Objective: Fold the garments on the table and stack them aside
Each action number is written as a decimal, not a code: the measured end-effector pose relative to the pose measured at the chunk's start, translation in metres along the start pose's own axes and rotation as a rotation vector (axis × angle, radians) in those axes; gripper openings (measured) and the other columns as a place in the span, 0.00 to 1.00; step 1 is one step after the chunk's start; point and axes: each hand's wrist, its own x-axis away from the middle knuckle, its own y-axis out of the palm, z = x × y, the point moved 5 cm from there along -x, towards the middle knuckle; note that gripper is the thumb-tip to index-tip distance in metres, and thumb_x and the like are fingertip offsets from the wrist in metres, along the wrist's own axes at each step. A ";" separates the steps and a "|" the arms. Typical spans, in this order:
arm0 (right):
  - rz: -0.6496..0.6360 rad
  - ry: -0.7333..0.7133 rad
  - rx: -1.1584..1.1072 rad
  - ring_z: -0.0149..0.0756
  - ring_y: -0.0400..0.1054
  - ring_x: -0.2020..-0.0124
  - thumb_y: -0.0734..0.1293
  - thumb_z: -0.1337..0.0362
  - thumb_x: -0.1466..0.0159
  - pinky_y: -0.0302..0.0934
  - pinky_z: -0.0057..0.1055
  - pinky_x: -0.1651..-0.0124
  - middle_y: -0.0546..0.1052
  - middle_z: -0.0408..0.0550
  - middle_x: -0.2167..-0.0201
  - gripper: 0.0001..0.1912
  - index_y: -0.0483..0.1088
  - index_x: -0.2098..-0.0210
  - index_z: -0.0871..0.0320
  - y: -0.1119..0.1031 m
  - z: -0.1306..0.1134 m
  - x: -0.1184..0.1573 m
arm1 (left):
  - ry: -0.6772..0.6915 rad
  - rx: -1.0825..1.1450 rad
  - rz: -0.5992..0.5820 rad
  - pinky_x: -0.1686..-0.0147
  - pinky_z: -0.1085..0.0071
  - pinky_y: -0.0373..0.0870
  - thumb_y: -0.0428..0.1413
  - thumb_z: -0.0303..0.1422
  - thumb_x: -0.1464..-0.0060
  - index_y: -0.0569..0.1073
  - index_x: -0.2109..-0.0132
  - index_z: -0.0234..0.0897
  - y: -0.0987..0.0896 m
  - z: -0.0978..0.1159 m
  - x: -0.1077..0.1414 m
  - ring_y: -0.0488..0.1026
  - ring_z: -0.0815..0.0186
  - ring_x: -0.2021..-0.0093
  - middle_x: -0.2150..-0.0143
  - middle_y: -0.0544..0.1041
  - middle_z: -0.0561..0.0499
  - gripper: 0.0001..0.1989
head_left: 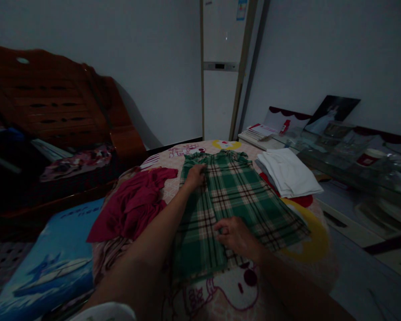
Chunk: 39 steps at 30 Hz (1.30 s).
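A green plaid shirt (245, 196) lies spread out on a bed-like surface with a patterned pink cover (173, 189), its collar end away from me. My left hand (196, 176) is on the upper left part of the shirt, fingers closed on the fabric near the front opening. Lower down, my right hand (238, 236) rests at the same front edge, with thumb and forefinger bent together on the cloth. The fingertips are dim, so the exact pinch is hard to see.
A crumpled magenta garment (133, 200) lies at left, folded white clothing (289, 171) over something red at right. A wooden bench (53, 102) stands left, near a blue printed box (53, 258). Along the right wall runs a glass-topped cabinet (341, 156) holding a paper cup (370, 157).
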 end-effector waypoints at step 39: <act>0.556 0.775 0.692 0.46 0.73 0.56 0.60 0.68 0.34 0.62 0.35 0.59 0.78 0.62 0.59 0.12 0.75 0.59 0.62 -0.149 0.156 0.052 | 0.197 -0.324 -0.191 0.32 0.46 0.46 0.41 0.44 0.32 0.55 0.29 0.38 0.049 0.039 0.038 0.49 0.52 0.28 0.27 0.54 0.40 0.29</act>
